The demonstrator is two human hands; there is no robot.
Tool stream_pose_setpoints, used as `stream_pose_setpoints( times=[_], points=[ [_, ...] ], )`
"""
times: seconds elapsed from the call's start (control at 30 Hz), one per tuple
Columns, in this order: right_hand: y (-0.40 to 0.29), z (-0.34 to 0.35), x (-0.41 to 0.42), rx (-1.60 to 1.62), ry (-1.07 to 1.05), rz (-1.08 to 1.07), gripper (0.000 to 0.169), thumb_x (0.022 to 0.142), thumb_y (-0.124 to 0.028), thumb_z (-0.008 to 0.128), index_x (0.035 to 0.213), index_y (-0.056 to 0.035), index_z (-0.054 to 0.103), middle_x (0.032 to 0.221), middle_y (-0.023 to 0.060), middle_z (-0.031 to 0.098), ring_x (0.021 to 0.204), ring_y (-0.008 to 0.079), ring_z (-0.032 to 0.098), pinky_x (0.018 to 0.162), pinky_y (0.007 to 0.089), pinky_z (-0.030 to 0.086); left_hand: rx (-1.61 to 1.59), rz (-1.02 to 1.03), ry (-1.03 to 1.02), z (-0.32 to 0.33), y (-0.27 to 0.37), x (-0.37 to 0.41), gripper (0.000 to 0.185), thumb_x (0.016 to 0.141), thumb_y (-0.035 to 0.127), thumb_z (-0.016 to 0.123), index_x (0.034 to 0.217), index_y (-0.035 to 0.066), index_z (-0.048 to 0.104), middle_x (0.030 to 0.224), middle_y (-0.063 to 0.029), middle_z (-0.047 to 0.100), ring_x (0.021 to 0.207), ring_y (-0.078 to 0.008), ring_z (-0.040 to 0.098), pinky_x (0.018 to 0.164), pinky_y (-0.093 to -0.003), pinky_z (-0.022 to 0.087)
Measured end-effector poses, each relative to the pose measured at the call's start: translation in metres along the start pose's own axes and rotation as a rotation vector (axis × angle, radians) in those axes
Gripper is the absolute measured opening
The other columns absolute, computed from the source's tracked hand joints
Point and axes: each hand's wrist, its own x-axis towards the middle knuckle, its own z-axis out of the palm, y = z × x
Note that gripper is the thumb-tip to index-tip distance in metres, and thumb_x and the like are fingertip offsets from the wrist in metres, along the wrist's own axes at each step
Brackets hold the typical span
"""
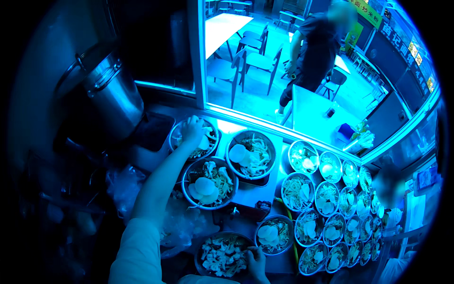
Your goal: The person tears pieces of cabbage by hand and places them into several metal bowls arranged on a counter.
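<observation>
My left hand (pixel 192 130) reaches over the far-left metal bowl (pixel 171 142), which holds pale slices and vegetables. Its fingers point down at the food; whether they pinch anything is hidden. At the near edge, my right hand (pixel 256 263) grips the rim of a wide bowl of cauliflower florets (pixel 224 254). Between my hands sits a bowl (pixel 211 183) with round pale slices, florets and shredded vegetables. A similar filled bowl (pixel 252 154) stands to its right, by the window. Another bowl (pixel 273 235) of slices and shreds is just beyond my right hand.
Rows of filled bowls (pixel 327 198) cover the right side. A tall metal pot (pixel 113 96) stands at the left, with clear plastic bags (pixel 184 222) near my left arm. Beyond the window frame (pixel 248 117), a person (pixel 315 53) stands among tables and chairs (pixel 262 62).
</observation>
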Motion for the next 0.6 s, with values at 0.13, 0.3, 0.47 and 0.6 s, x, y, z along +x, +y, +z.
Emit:
stream_pose_setpoints(
  times=[0.13,0.3,0.47,0.6],
  points=[
    [-0.004,-0.002,-0.009,-0.229,-0.01,-0.212,0.015,0.081,-0.006,0.049,0.096,-0.0029,0.053,0.084,0.0098,0.057,0.079,0.0152,0.054,0.069,0.0263,0.042,0.06,0.02,0.08,-0.026,-0.005,-0.007,0.02,0.064,0.021,0.065,0.079,0.012,0.055,0.082,-0.0063,0.046,0.082,-0.0244,0.047,0.068,-0.0381,0.037],
    [0.015,-0.005,-0.009,-0.39,-0.198,-0.095,0.019,0.079,-0.008,0.054,0.096,-0.0002,0.05,0.088,0.0088,0.057,0.082,0.0144,0.056,0.069,0.0261,0.045,0.0,0.059,0.102,-0.069,0.017,-0.02,0.023,0.072,0.027,0.058,0.082,0.007,0.054,0.082,-0.0101,0.046,0.081,-0.0269,0.047,0.068,-0.0379,0.037],
    [0.033,0.002,-0.005,-0.9,-0.243,-0.388,0.029,0.072,-0.009,0.057,0.099,-0.0006,0.049,0.09,0.0158,0.049,0.079,0.0299,0.053,0.066,0.0351,0.044,-0.348,0.327,-0.024,-0.128,0.087,-0.057,0.019,0.074,0.022,0.057,0.079,0.005,0.053,0.079,-0.013,0.049,0.076,-0.029,0.048,0.065,-0.0388,0.04],
    [0.04,0.019,-0.01,-1.039,-0.312,-0.433,0.046,0.063,-0.013,0.064,0.104,-0.0025,0.045,0.098,0.016,0.047,0.091,0.0335,0.046,0.074,0.0396,0.042,-0.647,0.27,-0.18,-0.196,0.167,-0.125,0.016,0.073,0.019,0.057,0.078,0.004,0.054,0.077,-0.012,0.051,0.074,-0.0268,0.051,0.064,-0.0369,0.04]
  ],
)
